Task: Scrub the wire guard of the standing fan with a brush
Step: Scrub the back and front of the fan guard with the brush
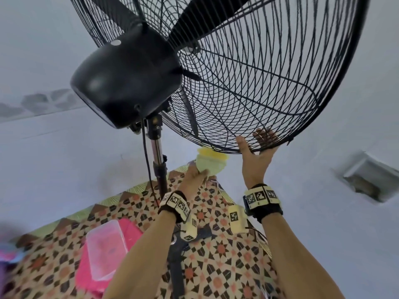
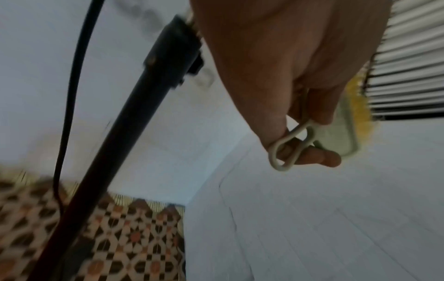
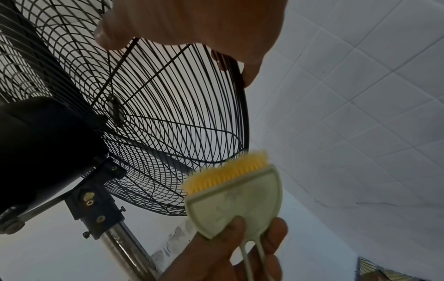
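The black wire guard [image 1: 259, 83] of the standing fan tilts above me, blades inside it. My right hand [image 1: 258, 147] grips its lower rim, thumb on the near side and fingers behind the wires; the right wrist view shows those fingers [image 3: 247, 76] wrapped round the rim of the guard [image 3: 156, 114]. My left hand [image 1: 195, 175] holds a pale green brush [image 1: 210, 161] with yellow bristles pointing up, just below the rim and left of my right hand. The left wrist view shows the hand [image 2: 312, 123] pinching the brush [image 2: 346, 131] by its wire loop handle, bristles against the guard [image 2: 408, 76].
The black motor housing [image 1: 127, 78] sits atop a chrome and black pole [image 1: 157, 152] with a cable hanging beside it. Below lie a patterned mat [image 1: 226, 262] and a clear box on pink cloth [image 1: 105, 249]. White tiled walls surround; a recessed vent [image 1: 371, 180] is at right.
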The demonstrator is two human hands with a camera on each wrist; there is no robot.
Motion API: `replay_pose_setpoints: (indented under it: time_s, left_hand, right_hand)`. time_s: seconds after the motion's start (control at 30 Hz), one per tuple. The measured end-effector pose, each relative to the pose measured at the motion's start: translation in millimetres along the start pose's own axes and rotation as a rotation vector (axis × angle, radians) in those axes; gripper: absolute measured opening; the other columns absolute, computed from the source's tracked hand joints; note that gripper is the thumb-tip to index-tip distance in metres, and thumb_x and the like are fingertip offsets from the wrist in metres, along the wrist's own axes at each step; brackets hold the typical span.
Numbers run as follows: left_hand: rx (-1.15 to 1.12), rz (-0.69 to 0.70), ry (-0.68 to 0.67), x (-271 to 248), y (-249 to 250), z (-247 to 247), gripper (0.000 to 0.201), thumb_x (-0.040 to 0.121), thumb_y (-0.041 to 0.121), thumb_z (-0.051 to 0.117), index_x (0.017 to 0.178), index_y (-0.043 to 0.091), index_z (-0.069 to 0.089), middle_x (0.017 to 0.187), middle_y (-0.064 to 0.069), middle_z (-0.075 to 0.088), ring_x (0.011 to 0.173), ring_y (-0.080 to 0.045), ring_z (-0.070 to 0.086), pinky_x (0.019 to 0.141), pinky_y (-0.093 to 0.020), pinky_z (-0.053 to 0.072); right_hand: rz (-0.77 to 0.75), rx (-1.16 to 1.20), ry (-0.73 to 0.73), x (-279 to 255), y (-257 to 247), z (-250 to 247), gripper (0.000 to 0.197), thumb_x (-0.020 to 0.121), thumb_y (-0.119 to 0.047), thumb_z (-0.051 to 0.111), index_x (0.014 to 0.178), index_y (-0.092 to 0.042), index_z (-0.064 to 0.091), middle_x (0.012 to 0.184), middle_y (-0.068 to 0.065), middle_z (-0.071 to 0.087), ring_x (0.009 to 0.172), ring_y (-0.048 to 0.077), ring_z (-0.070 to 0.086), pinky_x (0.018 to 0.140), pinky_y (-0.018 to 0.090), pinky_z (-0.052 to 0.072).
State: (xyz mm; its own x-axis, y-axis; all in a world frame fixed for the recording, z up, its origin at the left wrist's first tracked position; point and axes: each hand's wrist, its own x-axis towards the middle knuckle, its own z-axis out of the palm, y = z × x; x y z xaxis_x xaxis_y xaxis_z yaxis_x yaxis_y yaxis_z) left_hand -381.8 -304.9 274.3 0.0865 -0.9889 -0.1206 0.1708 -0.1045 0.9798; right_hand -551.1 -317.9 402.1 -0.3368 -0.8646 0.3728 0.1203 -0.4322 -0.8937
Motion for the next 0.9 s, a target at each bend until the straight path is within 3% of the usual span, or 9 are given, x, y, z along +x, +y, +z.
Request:
replay_pose_setpoints:
  time_s: [0.13,0.23,0.33,0.43,0.5,0.63,0.73,0.83,0.9]
  left_hand:
    - [0.013,-0.048,0.375,38,8,-38,0.018,0.100,0.025,0.055,0.116,0.018,0.058,0.106,-0.017,0.074,0.081,-0.029,0.068,0.060,-0.036,0.051]
    - [0.054,-0.006,0.502,52,33,-37,0.035,0.105,0.008,0.046,0.139,0.009,0.049,0.120,-0.014,0.066,0.075,-0.024,0.070,0.050,-0.026,0.052]
    - [0.343,0.103,0.330,34,35,-23,0.039,0.106,0.007,0.044,0.145,0.009,0.048,0.125,-0.006,0.064,0.078,-0.024,0.072,0.064,-0.034,0.061]
    - [0.391,0.114,0.112,8,23,-34,0.027,0.105,0.016,0.053,0.131,0.018,0.057,0.115,-0.006,0.072,0.092,-0.027,0.073,0.087,-0.050,0.060]
    - [0.213,0.058,0.213,5,33,-43,0.022,0.106,0.009,0.052,0.127,0.015,0.056,0.106,-0.005,0.070,0.088,-0.028,0.068,0.081,-0.048,0.060]
    - [0.167,0.020,0.501,30,50,-48,0.036,0.103,0.000,0.046,0.138,0.007,0.049,0.116,-0.016,0.066,0.074,-0.020,0.067,0.052,-0.023,0.053]
    - [0.380,0.095,0.341,21,40,-23,0.039,0.101,0.003,0.049,0.139,0.007,0.055,0.123,-0.011,0.069,0.099,-0.031,0.071,0.080,-0.040,0.062]
    - [0.427,0.162,0.093,-6,25,-11,0.028,0.104,0.009,0.051,0.131,0.009,0.058,0.113,-0.012,0.074,0.090,-0.027,0.071,0.073,-0.038,0.059]
    - [0.327,0.144,0.142,-8,28,-19,0.025,0.105,0.009,0.052,0.130,0.013,0.055,0.111,-0.015,0.073,0.083,-0.025,0.071,0.065,-0.037,0.058]
  right_hand:
    - [-0.011,-0.010,-0.011,-1,-1,-2,0.127,0.062,-0.066,0.086,0.158,-0.013,0.021,0.146,0.009,0.050,0.136,0.022,0.048,0.098,0.007,0.044]
    - [-0.007,-0.033,0.000,-1,0,-3,0.119,0.066,-0.060,0.088,0.154,-0.011,0.027,0.142,0.009,0.053,0.132,0.023,0.050,0.100,0.011,0.045]
    - [0.005,-0.048,0.005,0,0,-3,0.114,0.071,-0.042,0.090,0.156,-0.010,0.023,0.144,0.011,0.051,0.135,0.024,0.048,0.094,0.006,0.045]
    - [0.007,-0.057,0.007,0,-2,-1,0.123,0.065,-0.058,0.089,0.158,-0.012,0.021,0.146,0.008,0.051,0.135,0.020,0.049,0.108,0.022,0.046]
    - [0.014,-0.066,0.005,-1,-2,0,0.126,0.064,-0.064,0.088,0.158,-0.013,0.022,0.146,0.007,0.052,0.134,0.019,0.050,0.114,0.033,0.042]
    - [0.013,-0.064,-0.004,-1,-2,-1,0.126,0.063,-0.065,0.086,0.158,-0.012,0.022,0.145,0.007,0.052,0.135,0.019,0.049,0.108,0.014,0.042]
    - [0.013,-0.068,-0.003,2,-1,-3,0.119,0.067,-0.053,0.087,0.158,-0.010,0.022,0.145,0.009,0.051,0.135,0.022,0.048,0.095,0.003,0.042]
    - [0.012,-0.082,-0.001,4,-2,-2,0.123,0.068,-0.057,0.088,0.159,-0.012,0.019,0.145,0.008,0.052,0.135,0.020,0.049,0.105,0.015,0.045]
    - [0.021,-0.102,-0.002,2,-2,-2,0.123,0.068,-0.059,0.087,0.160,-0.014,0.018,0.145,0.004,0.052,0.133,0.015,0.050,0.115,0.029,0.039]
